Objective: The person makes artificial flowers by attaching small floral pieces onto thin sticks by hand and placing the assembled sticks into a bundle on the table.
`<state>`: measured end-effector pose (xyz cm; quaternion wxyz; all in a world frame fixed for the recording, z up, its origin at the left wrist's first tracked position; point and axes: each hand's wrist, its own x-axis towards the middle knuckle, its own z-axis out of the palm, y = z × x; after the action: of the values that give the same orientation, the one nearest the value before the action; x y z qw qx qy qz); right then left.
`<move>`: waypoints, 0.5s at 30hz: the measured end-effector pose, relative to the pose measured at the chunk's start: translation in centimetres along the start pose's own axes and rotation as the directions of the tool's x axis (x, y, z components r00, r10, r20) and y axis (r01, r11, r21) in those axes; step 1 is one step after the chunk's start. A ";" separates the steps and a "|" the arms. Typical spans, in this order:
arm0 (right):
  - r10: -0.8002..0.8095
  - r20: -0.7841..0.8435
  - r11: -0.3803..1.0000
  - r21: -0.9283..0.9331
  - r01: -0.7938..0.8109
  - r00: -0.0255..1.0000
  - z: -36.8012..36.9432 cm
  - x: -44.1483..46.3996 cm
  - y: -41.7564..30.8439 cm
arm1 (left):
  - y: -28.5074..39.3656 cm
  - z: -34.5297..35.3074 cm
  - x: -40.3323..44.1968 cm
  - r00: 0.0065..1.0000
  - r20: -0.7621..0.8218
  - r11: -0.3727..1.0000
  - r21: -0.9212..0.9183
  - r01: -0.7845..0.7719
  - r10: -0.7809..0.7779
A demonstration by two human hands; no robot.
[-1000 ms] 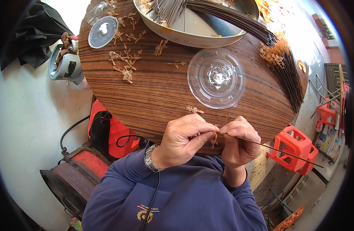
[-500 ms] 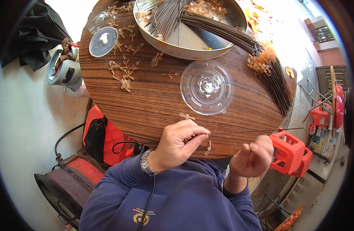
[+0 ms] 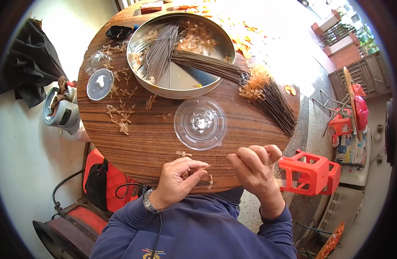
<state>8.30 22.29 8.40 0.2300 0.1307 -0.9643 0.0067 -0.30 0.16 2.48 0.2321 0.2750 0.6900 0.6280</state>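
Pinching one end of a thin stick (image 3: 218, 162), my left hand (image 3: 174, 181) has its grip closed over the near edge of the worktop (image 3: 138, 157), brown sprigs (image 3: 188, 173) tucked in its palm. My right hand (image 3: 256, 172) is raised near the stick; whether its grip is closed on it I cannot tell. Beyond lie a clear plastic lid (image 3: 183, 125) and, farther, a round pan (image 3: 164, 92).

The round table (image 3: 138, 151) has a smooth, dark-striped wood-grain top with a slight sheen. The round pan (image 3: 181, 92) is shiny, smooth metal. The round lid (image 3: 185, 138) looks like clear, glossy plastic; the stool (image 3: 313, 177) is smooth red plastic. The sweatshirt (image 3: 194, 228) is matt navy cloth, the wristwatch (image 3: 149, 201) polished metal.
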 end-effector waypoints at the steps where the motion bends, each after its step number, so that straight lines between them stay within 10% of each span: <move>1: 0.029 0.012 1.000 -0.004 -0.029 1.000 -0.4 0.0 0.4 | -0.1 0.0 0.0 1.000 -0.016 1.000 -0.022 -0.015 0.015; 9: 0.401 -0.336 0.886 -0.095 -0.454 0.852 0.2 0.2 8.6 | -1.2 0.3 -0.5 0.997 -0.062 0.984 -0.173 0.033 -0.044; 15: 0.569 -0.251 0.789 -0.102 -0.605 0.783 4.4 -0.1 14.2 | -1.2 0.5 -0.8 0.995 -0.073 0.973 -0.223 0.053 -0.071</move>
<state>2.87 35.75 5.12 0.3260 -0.1993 -0.9241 0.0063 0.49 -0.08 1.26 0.2530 0.2003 0.6329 0.7038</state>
